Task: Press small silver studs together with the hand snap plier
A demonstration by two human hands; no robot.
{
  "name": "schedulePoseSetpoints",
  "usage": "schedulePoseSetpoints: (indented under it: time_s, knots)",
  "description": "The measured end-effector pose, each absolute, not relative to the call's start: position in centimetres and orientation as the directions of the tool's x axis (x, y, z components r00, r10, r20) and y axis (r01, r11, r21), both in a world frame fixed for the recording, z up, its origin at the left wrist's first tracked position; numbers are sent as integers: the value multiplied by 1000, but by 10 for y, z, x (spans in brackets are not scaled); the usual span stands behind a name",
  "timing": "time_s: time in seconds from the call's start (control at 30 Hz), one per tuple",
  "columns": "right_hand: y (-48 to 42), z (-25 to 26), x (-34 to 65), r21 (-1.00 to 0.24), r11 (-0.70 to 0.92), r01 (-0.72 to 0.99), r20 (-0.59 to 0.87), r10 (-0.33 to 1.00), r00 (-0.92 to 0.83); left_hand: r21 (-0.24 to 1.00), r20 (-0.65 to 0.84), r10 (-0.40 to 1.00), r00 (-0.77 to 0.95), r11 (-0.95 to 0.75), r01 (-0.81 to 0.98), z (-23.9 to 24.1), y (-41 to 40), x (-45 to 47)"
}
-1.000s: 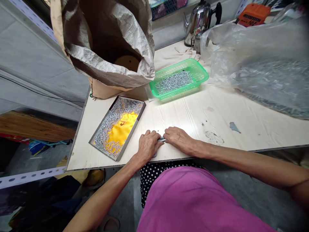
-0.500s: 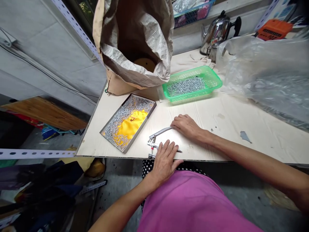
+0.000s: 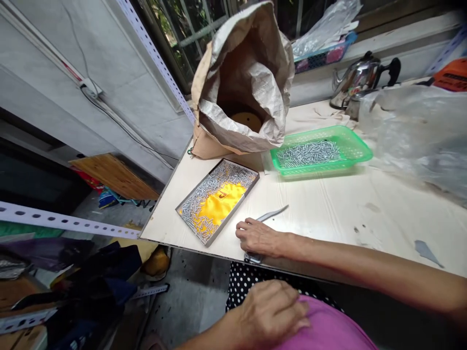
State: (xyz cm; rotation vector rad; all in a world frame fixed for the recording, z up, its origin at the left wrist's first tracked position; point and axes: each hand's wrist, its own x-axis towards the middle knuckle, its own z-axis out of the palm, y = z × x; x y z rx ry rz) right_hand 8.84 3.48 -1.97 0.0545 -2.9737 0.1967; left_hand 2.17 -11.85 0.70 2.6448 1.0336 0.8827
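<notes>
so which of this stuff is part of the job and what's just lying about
Likely part of the job:
metal tool under the right hand
tray of small metal pieces
green basket of similar pieces

Probably just lying about:
kettle
orange object
grey scrap
wooden board

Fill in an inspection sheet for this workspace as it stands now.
Surface: pale tabletop, dark marks and a grey patch at right.
Job's things: metal tool partly hidden under the right hand; shallow tray and green basket, both holding small metal pieces.
Clutter: open sack, kettle, clear plastic bag behind.
Hands: right hand on the tool, grip unclear; left hand curled, off the table, contents hidden.
Cables: dark cable along the wall.
Surroundings: barred window, wooden board.
</notes>
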Motion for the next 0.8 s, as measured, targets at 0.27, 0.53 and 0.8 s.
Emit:
schedulePoseSetpoints:
  time_s: [0.27, 0.53, 0.8]
  knots:
    - [38, -6, 92, -436, 899, 36, 509, 280, -814, 242, 546, 837, 31, -193, 951, 31, -43, -89]
    - [161, 67, 181, -404, 727, 555, 705, 634, -318, 124, 209, 958, -197, 174, 977, -3, 45, -163]
    - [114, 30, 188, -386, 740, 550, 444, 672, -592, 59, -34, 986, -165, 167, 984, -2, 66, -166]
